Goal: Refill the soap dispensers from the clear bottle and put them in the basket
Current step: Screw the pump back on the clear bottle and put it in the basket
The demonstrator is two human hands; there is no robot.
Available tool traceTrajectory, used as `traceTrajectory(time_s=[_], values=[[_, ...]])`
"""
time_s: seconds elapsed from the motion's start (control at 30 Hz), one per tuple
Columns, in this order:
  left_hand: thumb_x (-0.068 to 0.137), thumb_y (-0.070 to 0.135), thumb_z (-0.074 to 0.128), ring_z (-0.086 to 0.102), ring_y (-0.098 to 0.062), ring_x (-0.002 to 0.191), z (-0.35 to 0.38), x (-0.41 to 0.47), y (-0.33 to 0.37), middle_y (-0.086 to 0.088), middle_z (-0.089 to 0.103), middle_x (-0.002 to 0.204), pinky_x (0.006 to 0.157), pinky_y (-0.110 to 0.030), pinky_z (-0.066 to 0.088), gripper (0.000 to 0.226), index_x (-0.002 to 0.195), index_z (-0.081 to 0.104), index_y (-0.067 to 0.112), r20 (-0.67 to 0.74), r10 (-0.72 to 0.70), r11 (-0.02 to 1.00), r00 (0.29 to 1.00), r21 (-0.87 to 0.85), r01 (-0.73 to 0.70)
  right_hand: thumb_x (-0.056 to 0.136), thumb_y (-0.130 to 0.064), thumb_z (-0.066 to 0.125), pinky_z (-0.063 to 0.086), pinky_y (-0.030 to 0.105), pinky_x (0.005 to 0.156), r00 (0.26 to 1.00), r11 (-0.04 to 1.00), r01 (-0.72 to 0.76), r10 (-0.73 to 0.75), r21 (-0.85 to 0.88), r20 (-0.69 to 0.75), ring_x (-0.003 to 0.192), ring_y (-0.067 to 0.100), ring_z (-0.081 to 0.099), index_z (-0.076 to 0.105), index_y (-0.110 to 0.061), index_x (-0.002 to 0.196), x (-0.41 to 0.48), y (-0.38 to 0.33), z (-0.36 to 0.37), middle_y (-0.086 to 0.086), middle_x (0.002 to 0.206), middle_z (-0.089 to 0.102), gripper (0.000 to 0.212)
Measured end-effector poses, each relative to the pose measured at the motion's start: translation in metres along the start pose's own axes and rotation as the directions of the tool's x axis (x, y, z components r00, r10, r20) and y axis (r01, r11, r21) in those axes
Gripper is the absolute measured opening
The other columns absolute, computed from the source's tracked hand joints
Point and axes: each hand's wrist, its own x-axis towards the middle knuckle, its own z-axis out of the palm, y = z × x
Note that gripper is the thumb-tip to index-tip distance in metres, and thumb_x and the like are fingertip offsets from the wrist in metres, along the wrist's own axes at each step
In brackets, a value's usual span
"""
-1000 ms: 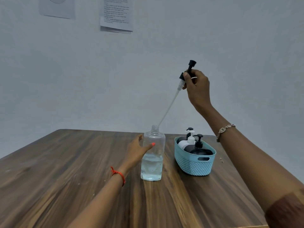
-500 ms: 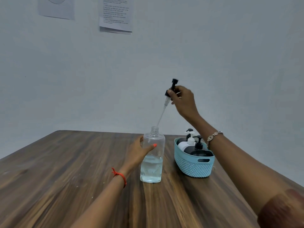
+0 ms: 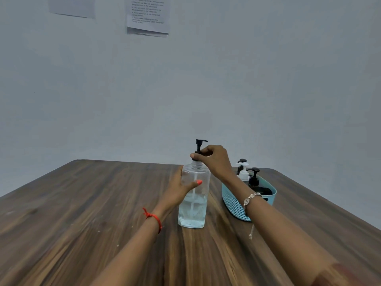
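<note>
**Two hands at a clear soap bottle on a wooden table**

A tall clear plastic bottle (image 3: 193, 200) is standing upright on a dark wood-grain table (image 3: 82, 213), part-filled with clear liquid, its long axis vertical. The left hand (image 3: 178, 190) is wrapping around its smooth side. The right hand (image 3: 213, 159) is pinching the collar of the black pump top (image 3: 199, 147) – nozzle pointing right. Just beside it, a teal perforated plastic basket (image 3: 234, 205) is holding pump dispensers (image 3: 254, 180).

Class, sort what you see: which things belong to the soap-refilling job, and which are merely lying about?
Job: clear bottle, held by the left hand; black pump, pinched by the right hand; blue basket; white dispenser and black dispenser inside it.
Not the job: papers on the wall; wooden table.
</note>
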Motion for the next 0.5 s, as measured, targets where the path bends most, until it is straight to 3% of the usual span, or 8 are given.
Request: traceTrajectory(time_s=[0.2, 0.3, 0.37, 0.43, 0.5], values=[[0.081, 0.037, 0.068, 0.047, -0.009, 0.121, -0.002, 0.001, -0.003, 0.009, 0.049, 0.132, 0.102, -0.033, 0.041, 0.065, 0.137, 0.036, 0.025, 0.045, -0.016, 1.0, 0.999, 0.008, 0.016, 0.068, -0.024, 0.082, 0.041, 0.012, 0.053, 0.99, 0.995, -0.034, 0.046, 0.089, -0.135, 0.053, 0.003, 0.056, 0.042, -0.013, 0.058, -0.001, 0.001, 0.014, 0.004, 0.058, 0.049, 0.043], [0.072, 0.05, 0.07, 0.055, -0.016, 0.115, -0.004, 0.003, -0.003, 0.004, 0.054, 0.128, 0.1, -0.041, 0.046, 0.073, 0.134, 0.04, 0.025, 0.062, -0.038, 0.999, 0.997, 0.009, 0.037, 0.074, -0.02, 0.076, 0.05, 0.038, 0.068, 0.989, 0.969, -0.066, 0.095, 0.238, -0.114, 0.06, 0.02, 0.055, 0.045, -0.011, 0.05, -0.004, 0.003, 0.01, 0.013, 0.057, 0.052, 0.041], [0.068, 0.053, 0.07, 0.056, -0.018, 0.112, -0.005, 0.002, -0.004, 0.002, 0.054, 0.127, 0.098, -0.044, 0.048, 0.077, 0.133, 0.04, 0.025, 0.058, -0.062, 0.998, 0.996, 0.015, 0.061, 0.076, -0.015, 0.072, 0.052, 0.047, 0.07, 0.978, 0.955, -0.079, 0.13, 0.286, -0.165, 0.064, 0.025, 0.056, 0.051, -0.007, 0.052, -0.009, 0.007, 0.009, 0.021, 0.063, 0.058, 0.033], [0.076, 0.043, 0.07, 0.056, -0.018, 0.111, -0.002, 0.0, -0.005, 0.001, 0.053, 0.127, 0.097, -0.042, 0.048, 0.068, 0.133, 0.039, 0.023, 0.058, -0.061, 0.998, 0.996, 0.002, 0.061, 0.078, -0.007, 0.067, 0.054, 0.043, 0.069, 0.961, 0.942, -0.099, 0.175, 0.322, -0.215, 0.067, 0.026, 0.057, 0.058, -0.002, 0.062, -0.013, 0.011, 0.007, 0.022, 0.069, 0.06, 0.019], [0.081, 0.037, 0.067, 0.056, -0.017, 0.111, 0.0, -0.002, -0.004, 0.0, 0.052, 0.128, 0.095, -0.038, 0.049, 0.062, 0.134, 0.038, 0.022, 0.07, -0.05, 0.999, 0.996, -0.007, 0.051, 0.079, -0.001, 0.063, 0.053, 0.036, 0.07, 0.965, 0.916, -0.133, 0.206, 0.378, -0.161, 0.076, 0.024, 0.06, 0.063, -0.001, 0.079, -0.014, 0.011, 0.003, 0.016, 0.079, 0.064, 0.001]])
